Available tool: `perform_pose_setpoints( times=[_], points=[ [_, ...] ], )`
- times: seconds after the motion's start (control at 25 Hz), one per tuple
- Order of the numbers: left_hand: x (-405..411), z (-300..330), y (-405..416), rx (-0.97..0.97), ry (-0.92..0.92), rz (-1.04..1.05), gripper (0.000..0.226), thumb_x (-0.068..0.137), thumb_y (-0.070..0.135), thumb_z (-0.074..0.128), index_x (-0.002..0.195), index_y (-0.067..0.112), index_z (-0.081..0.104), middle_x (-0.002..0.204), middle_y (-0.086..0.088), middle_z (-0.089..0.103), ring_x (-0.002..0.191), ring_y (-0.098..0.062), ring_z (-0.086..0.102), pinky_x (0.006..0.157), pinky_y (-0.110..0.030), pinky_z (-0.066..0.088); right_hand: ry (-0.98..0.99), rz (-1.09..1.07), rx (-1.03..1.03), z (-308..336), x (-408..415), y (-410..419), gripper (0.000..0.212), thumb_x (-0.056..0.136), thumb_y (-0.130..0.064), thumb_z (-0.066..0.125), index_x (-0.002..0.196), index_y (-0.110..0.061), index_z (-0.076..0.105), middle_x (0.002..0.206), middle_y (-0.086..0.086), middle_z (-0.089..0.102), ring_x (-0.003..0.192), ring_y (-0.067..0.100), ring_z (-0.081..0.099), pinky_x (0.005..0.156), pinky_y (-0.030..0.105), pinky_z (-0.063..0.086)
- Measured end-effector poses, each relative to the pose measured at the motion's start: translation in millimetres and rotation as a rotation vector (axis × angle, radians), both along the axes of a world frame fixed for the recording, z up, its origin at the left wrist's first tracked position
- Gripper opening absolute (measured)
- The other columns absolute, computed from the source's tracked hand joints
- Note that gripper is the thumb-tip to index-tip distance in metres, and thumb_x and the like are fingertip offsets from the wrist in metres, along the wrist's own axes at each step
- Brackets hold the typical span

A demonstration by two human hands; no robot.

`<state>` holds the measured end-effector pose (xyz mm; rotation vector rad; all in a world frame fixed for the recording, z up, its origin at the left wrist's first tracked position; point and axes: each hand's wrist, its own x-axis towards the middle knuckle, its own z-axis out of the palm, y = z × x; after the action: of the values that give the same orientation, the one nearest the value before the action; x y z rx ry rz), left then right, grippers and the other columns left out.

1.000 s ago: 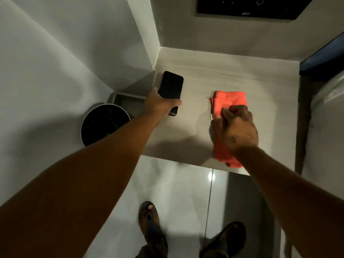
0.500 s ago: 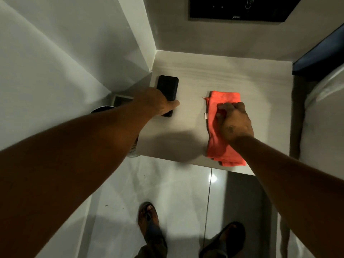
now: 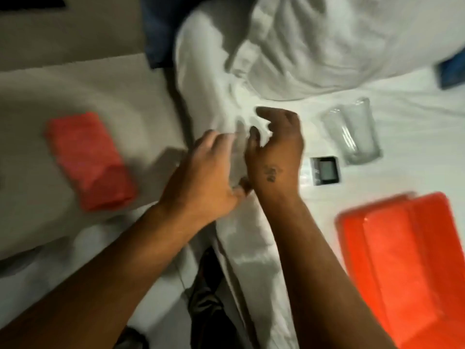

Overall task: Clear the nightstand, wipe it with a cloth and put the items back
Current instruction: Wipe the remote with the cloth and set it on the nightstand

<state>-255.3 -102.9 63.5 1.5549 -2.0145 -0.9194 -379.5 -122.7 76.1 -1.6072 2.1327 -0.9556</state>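
The picture is smeared by motion, so fine detail is soft. At the far left the pale nightstand (image 3: 83, 79) fills the corner, and on it lies a folded red cloth (image 3: 89, 161), flat and alone, well apart from both hands.

Moving right, the left hand (image 3: 203, 177) hangs over the gap between the nightstand and the bed, fingers loosely spread and empty — it has hold of nothing. Just beside it, almost touching at the wrist, the right hand (image 3: 275, 149) is over the edge of the white bed sheet (image 3: 251, 248), its fingers half curled with the thumb out; nothing lies in it either, though the blur makes it hard to tell whether the fingertips brush the sheet. A small dark mark shows on the back of this hand.

Right of the right hand, on the sheet, sits a small dark rectangular device with a grey screen (image 3: 324, 171). Just above and right of that lies a clear drinking glass (image 3: 351, 133), tipped on its side. Behind these a rumpled white pillow (image 3: 314, 46) is heaped. At the lower right a flat orange tray (image 3: 407, 260) rests on the bed — its surface bare.
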Motion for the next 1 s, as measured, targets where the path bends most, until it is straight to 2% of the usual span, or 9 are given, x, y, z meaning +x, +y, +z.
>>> perform_pose_setpoints(
  times=[0.12, 0.28, 0.44, 0.52, 0.6, 0.72, 0.8, 0.92, 1.0],
  points=[
    [-83, 11, -4, -0.016, -0.128, -0.238, 0.077, 0.065, 0.058, 0.067, 0.124, 0.01, 0.055, 0.122, -0.009, 0.057, 0.113, -0.03, 0.055, 0.095, -0.041, 0.049, 0.155, -0.271, 0.258, 0, -105, 24, 0.034, 0.088, -0.019, 0.061, 0.122, -0.015, 0.064, 0.128, 0.012, 0.059, 0.115, 0.034, 0.059, 0.1, 0.039, 0.046],
    [-110, -7, -21, -0.022, -0.266, -0.341, 0.083, 0.061, 0.071, 0.041, 0.113, 0.01, 0.064, 0.11, -0.014, 0.062, 0.103, -0.036, 0.057, 0.093, -0.048, 0.048, 0.109, -0.325, 0.432, -19, -148, 34, 0.032, 0.093, -0.024, 0.052, 0.119, -0.01, 0.063, 0.123, 0.019, 0.064, 0.115, 0.039, 0.058, 0.097, 0.041, 0.046],
    [-97, 1, -23, 0.082, -0.149, -0.287, 0.065, 0.059, 0.05, 0.078, 0.114, 0.018, 0.064, 0.109, -0.006, 0.06, 0.103, -0.026, 0.059, 0.09, -0.037, 0.05, -0.203, -0.354, 0.456, -10, -142, 19, 0.035, 0.098, -0.037, 0.048, 0.102, -0.008, 0.067, 0.099, 0.008, 0.07, 0.094, 0.026, 0.066, 0.082, 0.037, 0.052],
    [-64, 6, -21, 0.196, 0.031, -0.191, 0.06, 0.055, 0.041, 0.087, 0.108, 0.02, 0.067, 0.102, 0.0, 0.065, 0.092, -0.016, 0.065, 0.082, -0.029, 0.053, -0.394, -0.267, 0.415, 2, -116, 6, 0.051, 0.096, -0.047, 0.049, 0.091, 0.001, 0.064, 0.077, 0.011, 0.064, 0.071, 0.022, 0.06, 0.065, 0.037, 0.047],
    [-21, 5, -21, 0.526, 0.513, -0.091, 0.052, 0.063, 0.043, 0.084, 0.107, 0.019, 0.069, 0.096, 0.001, 0.074, 0.083, -0.013, 0.071, 0.073, -0.028, 0.057, -0.383, -0.105, 0.359, 7, -76, -11, 0.056, 0.093, -0.052, 0.051, 0.087, 0.002, 0.065, 0.074, 0.017, 0.067, 0.064, 0.024, 0.059, 0.062, 0.039, 0.046],
    [40, -2, -12, 0.996, 1.127, 0.069, 0.05, 0.092, 0.056, 0.046, 0.114, 0.019, 0.072, 0.103, -0.008, 0.075, 0.083, -0.025, 0.073, 0.071, -0.039, 0.06, -0.385, 0.101, 0.318, 1, -2, -43, 0.048, 0.094, -0.049, 0.056, 0.082, -0.004, 0.067, 0.068, 0.004, 0.069, 0.061, 0.018, 0.062, 0.063, 0.034, 0.05],
    [82, -21, -5, 1.037, 1.267, 0.244, 0.057, 0.094, 0.055, 0.035, 0.116, 0.018, 0.072, 0.111, -0.01, 0.073, 0.089, -0.031, 0.073, 0.072, -0.044, 0.061, -0.435, 0.227, 0.331, -14, 60, -64, 0.042, 0.095, -0.044, 0.059, 0.078, -0.006, 0.066, 0.063, -0.002, 0.064, 0.059, 0.012, 0.059, 0.063, 0.032, 0.05],
    [146, -60, 17, 0.893, 1.44, 0.505, 0.054, 0.1, 0.047, 0.035, 0.129, 0.01, 0.06, 0.113, -0.011, 0.066, 0.083, -0.026, 0.068, 0.065, -0.033, 0.055, -0.663, 0.23, 0.482, -65, 148, -75, 0.035, 0.096, -0.041, 0.06, 0.072, -0.016, 0.063, 0.071, 0.002, 0.067, 0.068, 0.015, 0.063, 0.067, 0.035, 0.053],
    [186, -88, 33, 0.796, 1.509, 0.686, 0.052, 0.103, 0.046, 0.033, 0.128, 0.008, 0.059, 0.109, -0.012, 0.066, 0.08, -0.024, 0.067, 0.063, -0.032, 0.055, -0.424, 0.317, 0.444, -111, 190, -67, 0.03, 0.096, -0.04, 0.055, 0.077, -0.017, 0.062, 0.08, 0.005, 0.066, 0.076, 0.019, 0.061, 0.072, 0.033, 0.048]
  ],
)
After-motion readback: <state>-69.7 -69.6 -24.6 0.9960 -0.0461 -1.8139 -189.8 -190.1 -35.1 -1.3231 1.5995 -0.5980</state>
